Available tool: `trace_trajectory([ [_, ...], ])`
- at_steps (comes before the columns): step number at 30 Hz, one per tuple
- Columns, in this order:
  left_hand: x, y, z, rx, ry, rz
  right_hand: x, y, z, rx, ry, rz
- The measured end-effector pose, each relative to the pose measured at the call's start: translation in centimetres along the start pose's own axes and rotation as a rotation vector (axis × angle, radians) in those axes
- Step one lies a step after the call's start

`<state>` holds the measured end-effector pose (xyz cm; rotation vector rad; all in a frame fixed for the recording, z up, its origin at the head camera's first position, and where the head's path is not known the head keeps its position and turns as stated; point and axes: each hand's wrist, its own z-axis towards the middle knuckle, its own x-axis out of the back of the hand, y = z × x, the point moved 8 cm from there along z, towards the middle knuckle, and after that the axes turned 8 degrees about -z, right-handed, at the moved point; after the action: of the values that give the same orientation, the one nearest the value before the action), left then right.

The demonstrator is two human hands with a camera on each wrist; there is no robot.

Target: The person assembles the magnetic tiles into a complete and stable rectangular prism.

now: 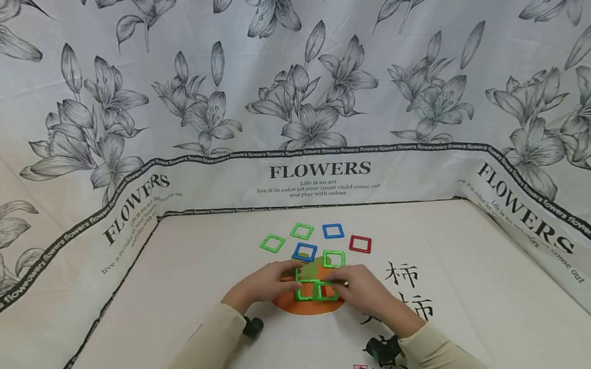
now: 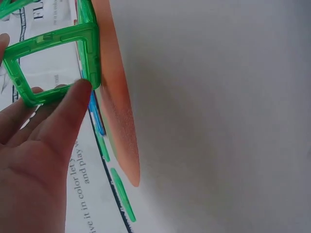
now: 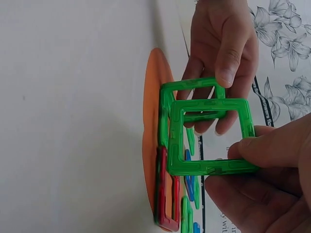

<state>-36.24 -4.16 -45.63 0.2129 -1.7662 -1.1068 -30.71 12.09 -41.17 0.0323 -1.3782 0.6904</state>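
Left fingers (image 2: 73,107) pinch one square (image 2: 53,38), right fingers (image 3: 277,148) a second square (image 3: 214,167). I judge this joining (contact unclear from here); next calls for alignment.

Flower-printed cloth backdrop (image 1: 285,89), lettered border (image 1: 321,171), pale tabletop (image 1: 201,260)

Count by colour
Loose: green tiles (image 1: 300,237), 3; blue tiles (image 1: 332,225), 2; red tile (image 1: 361,238), 1. At both hands (image 1: 366,288): green frames (image 3: 214,170), at least 2; red frame (image 3: 163,184), at least 1.
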Motion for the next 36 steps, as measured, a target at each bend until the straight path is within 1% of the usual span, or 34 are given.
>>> trace_trajectory([
  [5,0.1,0.0,-0.3,0.010,0.010,-0.064,-0.6,-0.5,0.1,0.014,-0.001,-0.025],
  [9,0.1,0.0,-0.5,0.022,0.014,-0.122,-0.7,-0.9,0.1,0.029,0.008,-0.015],
  [12,0.1,-0.1,-0.5,0.034,0.016,-0.147,-0.8,-1.1,0.1,0.043,0.007,-0.019],
  [18,-0.1,-0.4,-0.2,0.019,0.009,-0.155,-1.3,-1.2,0.2,0.036,-0.017,-0.022],
  [22,-0.1,-0.6,-0.1,0.025,0.008,-0.167,-1.6,-1.3,0.3,0.035,-0.027,-0.028],
  [28,-0.1,-0.5,-0.1,0.026,0.012,-0.161,-1.8,-1.6,0.5,0.043,-0.015,-0.055],
  [36,0.1,-0.2,-0.2,0.033,0.014,-0.150,-1.7,-1.9,0.7,0.055,0.013,-0.049],
])
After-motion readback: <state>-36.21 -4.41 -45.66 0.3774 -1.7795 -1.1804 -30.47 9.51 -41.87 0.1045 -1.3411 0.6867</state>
